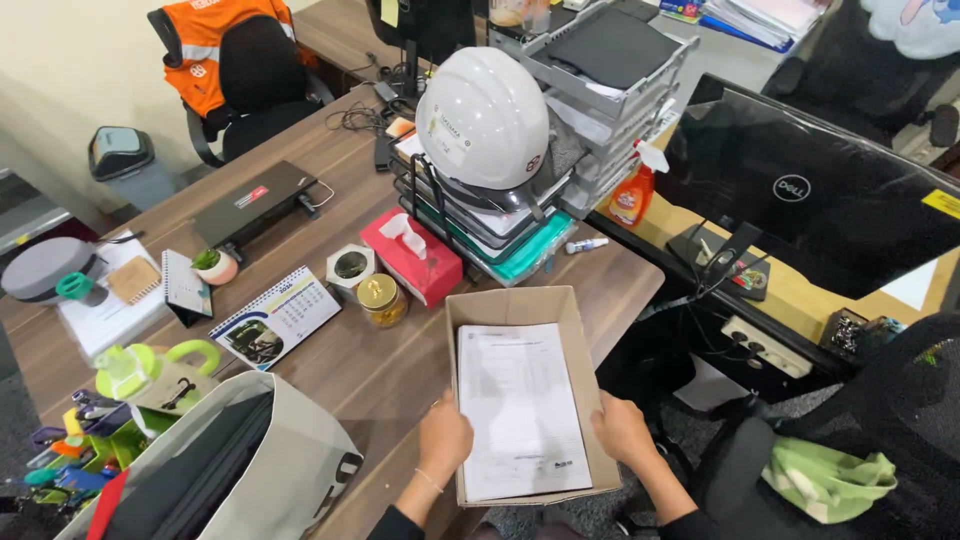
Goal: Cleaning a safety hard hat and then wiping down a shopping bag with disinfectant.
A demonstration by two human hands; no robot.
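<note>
Office desk, cluttered wooden tabletop (380, 380). Shallow brown cardboard box (520, 305) sits at its near right corner, long axis 12-to-6, holding a white printed paper stack (520, 405). Left hand (443, 438) curls on the stack's 7 o'clock edge, right hand (622, 430) on the 4 o'clock edge; both grip, equally near. White hard hat (484, 115) on grey stacked trays (600, 90) at 12, red tissue box (410, 255) at 11.

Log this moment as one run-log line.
left hand: on paper stack | right hand: on stack's other edge | stack: in open cardboard box | box: on wooden desk
</note>
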